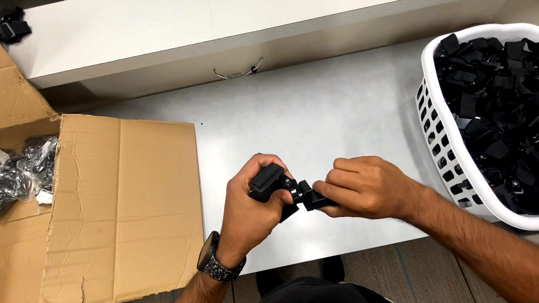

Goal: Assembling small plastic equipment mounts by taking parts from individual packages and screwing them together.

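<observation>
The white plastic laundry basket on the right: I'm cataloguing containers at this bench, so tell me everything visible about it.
The white plastic laundry basket sits upright at the right end of the pale grey tabletop, its right side cut off by the picture's edge. It has a thick, smooth, rounded rim and a side wall pierced by rows of small rectangular slots. It is heaped nearly to the rim with small black plastic parts, some looking like clips or buckles. Neither hand touches it; the right forearm passes just beside its near corner.
</observation>
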